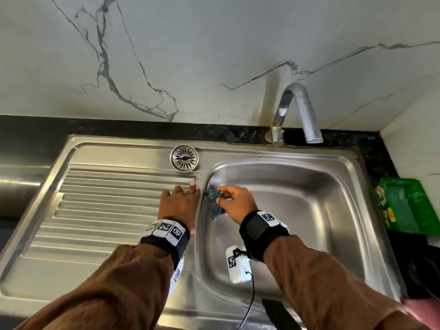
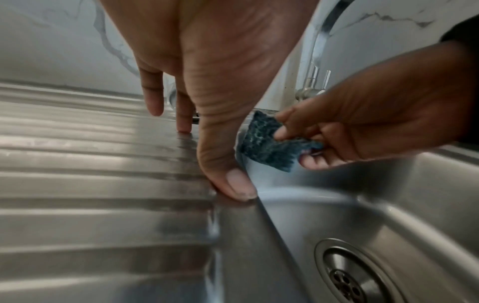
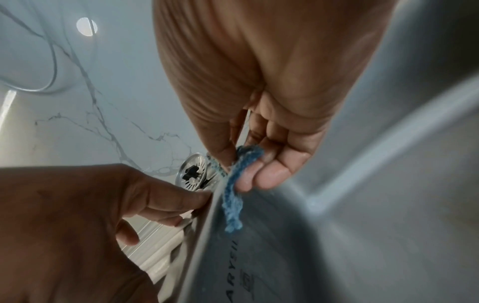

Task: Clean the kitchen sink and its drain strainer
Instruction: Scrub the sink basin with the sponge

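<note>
At the basin's left wall, the right hand (image 1: 234, 202) pinches the scrubber (image 1: 215, 202); the left hand (image 1: 179, 202), fingers spread, braces on the drainboard (image 1: 107, 198). Best scrub with firm, overlapping strokes.

Sink wall (image 3: 259, 256) stamp: "ARYSIL", partly legible.

Pale marble-look wall (image 1: 214, 55) with dark grey veins ahead of me, black speckled counter (image 1: 166, 129) running along its foot, white side wall (image 1: 414, 129) closing the corner to my right, soft even light, a round ceiling lamp (image 3: 86, 26) overhead
</note>
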`<state>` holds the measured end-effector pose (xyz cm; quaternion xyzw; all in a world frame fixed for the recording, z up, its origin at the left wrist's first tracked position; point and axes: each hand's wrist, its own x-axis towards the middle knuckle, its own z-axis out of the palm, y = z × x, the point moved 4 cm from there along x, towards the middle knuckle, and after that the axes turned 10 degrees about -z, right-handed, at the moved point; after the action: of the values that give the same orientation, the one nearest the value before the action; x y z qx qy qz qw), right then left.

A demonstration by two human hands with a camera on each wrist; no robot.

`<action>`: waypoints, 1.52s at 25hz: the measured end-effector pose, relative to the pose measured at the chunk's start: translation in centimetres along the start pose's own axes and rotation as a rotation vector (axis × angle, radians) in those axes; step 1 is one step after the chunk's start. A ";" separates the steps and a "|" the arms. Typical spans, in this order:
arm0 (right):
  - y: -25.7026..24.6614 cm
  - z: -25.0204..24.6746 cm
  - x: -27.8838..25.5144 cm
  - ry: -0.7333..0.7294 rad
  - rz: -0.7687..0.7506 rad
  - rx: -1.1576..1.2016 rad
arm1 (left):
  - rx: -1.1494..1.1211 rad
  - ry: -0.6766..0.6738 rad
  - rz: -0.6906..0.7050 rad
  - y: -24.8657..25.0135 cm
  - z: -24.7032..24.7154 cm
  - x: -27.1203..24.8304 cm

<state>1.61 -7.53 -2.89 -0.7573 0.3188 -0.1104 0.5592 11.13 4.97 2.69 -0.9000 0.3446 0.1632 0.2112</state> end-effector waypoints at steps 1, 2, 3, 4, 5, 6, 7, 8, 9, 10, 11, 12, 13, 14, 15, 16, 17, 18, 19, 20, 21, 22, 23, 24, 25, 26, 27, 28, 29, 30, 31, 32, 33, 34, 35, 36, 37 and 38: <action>-0.7 0.4 1.0 0.018 -0.037 -0.036 | -0.020 -0.006 -0.004 -0.2 0.3 0.2; -1.3 0.9 1.9 0.029 -0.064 -0.058 | -0.034 -0.014 -0.007 -0.4 0.5 0.4; -1.7 1.5 2.5 0.028 -0.076 -0.071 | -0.052 -0.025 -0.008 -0.6 0.8 0.6; -1.9 1.9 2.8 0.027 -0.078 -0.081 | -0.073 -0.033 -0.004 -0.6 1.0 0.9; -1.9 2.2 2.7 0.035 -0.072 -0.081 | -0.092 -0.040 0.000 -0.6 1.2 1.0; -1.7 2.5 2.3 0.046 -0.060 -0.074 | -0.108 -0.047 0.003 -0.7 1.3 1.2; -1.3 2.8 1.5 0.054 -0.046 -0.080 | -0.126 -0.051 0.005 -0.7 1.4 1.3; -0.6 3.0 0.5 0.043 -0.028 -0.086 | -0.142 -0.053 0.011 -0.8 1.5 1.5; 0.0 3.3 -0.6 0.011 -0.001 -0.078 | -0.154 -0.055 0.016 -0.8 1.6 1.5; 0.5 3.6 -1.6 -0.028 0.027 -0.057 | -0.163 -0.058 0.020 -0.9 1.7 1.5; 0.9 3.8 -2.2 -0.057 0.041 -0.047 | -0.172 -0.061 0.022 -0.9 1.8 1.5; 1.1 3.7 -2.0 -0.056 0.048 -0.021 | -0.184 -0.064 0.024 -1.0 1.8 1.5; 0.9 3.3 -1.2 -0.015 0.039 0.001 | -0.197 -0.068 0.026 -1.0 1.8 1.5; 0.7 2.9 0.1 0.040 0.026 0.025 | -0.207 -0.072 0.027 -1.1 1.8 1.6; 0.4 2.4 1.4 0.093 0.011 0.033 | -0.214 -0.075 0.026 -1.1 1.8 1.6; 0.1 2.0 2.4 0.121 -0.003 0.057 | -0.220 -0.080 0.025 -1.1 1.8 1.6; 0.1 2.0 3.0 0.121 -0.012 0.071 | -0.224 -0.086 0.023 -1.2 1.7 1.6; 0.6 2.3 3.0 0.101 -0.009 0.088 | -0.227 -0.094 0.021 -1.2 1.7 1.5; 1.5 2.9 2.3 0.058 0.011 0.077 | -0.230 -0.099 0.019 -1.2 1.7 1.4; 2.7 3.5 1.0 -0.011 0.039 0.052 | -0.235 -0.098 0.018 -1.2 1.6 1.4; 3.9 4.1 -0.5 -0.104 0.076 0.015 | -0.240 -0.095 0.018 -1.2 1.5 1.3; 4.7 4.5 -1.8 -0.208 0.114 0.008 | -0.250 -0.092 0.018 -1.2 1.4 1.2; 5.0 4.7 -2.4 -0.284 0.153 0.007 | -0.266 -0.093 0.016 -1.2 1.3 1.2; 5.0 4.7 -2.1 -0.308 0.159 0.023 | -0.281 -0.098 0.012 -1.2 1.3 1.2; 4.4 4.3 -1.1 -0.255 0.153 0.042 | -0.287 -0.104 0.010 -1.2 1.4 1.2; 4.1 3.9 0.3 -0.155 0.156 0.090 | -0.286 -0.111 0.008 -1.1 1.5 1.3; 3.3 3.5 1.5 -0.046 0.167 0.148 | -0.285 -0.118 0.005 -1.1 1.6 1.4; 3.1 3.3 2.4 0.026 0.177 0.189 | -0.287 -0.123 0.001 -1.1 1.6 1.4; 2.8 3.3 2.6 0.043 0.170 0.171 | -0.290 -0.126 -0.001 -1.2 1.6 1.5; 3.2 3.7 2.0 -0.011 0.171 0.108 | -0.295 -0.127 -0.001 -1.1 1.5 1.4; 3.8 4.3 0.6 -0.129 0.209 0.022 | -0.303 -0.124 -0.003 -1.1 1.4 1.4; 4.3 4.8 -1.2 -0.261 0.294 -0.013 | -0.313 -0.117 -0.008 -1.1 1.4 1.2; 4.7 5.3 -2.6 -0.378 0.381 0.018 | -0.322 -0.110 -0.013 -1.0 1.3 1.1; 4.9 5.4 -2.8 -0.424 0.428 0.060 | -0.326 -0.103 -0.015 -1.0 1.3 1.0; 4.5 5.1 -1.6 -0.377 0.411 0.107 | -0.323 -0.100 -0.016 -1.0 1.3 1.0; 4.7 4.7 0.5 -0.237 0.358 0.136 | -0.315 -0.103 -0.015 -1.0 1.3 1.1; 4.6 4.0 2.7 -0.082 0.309 0.202 | -0.304 -0.108 -0.011 -1.0 1.3 1.1; 5.1 3.8 4.5 0.028 0.278 0.316 | -0.291 -0.113 -0.007 -0.9 1.2 1.2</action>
<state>5.31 -8.15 -9.73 -0.6072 0.4067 -0.0911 0.6764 12.44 5.56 1.37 -0.9117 0.3016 0.2610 0.0984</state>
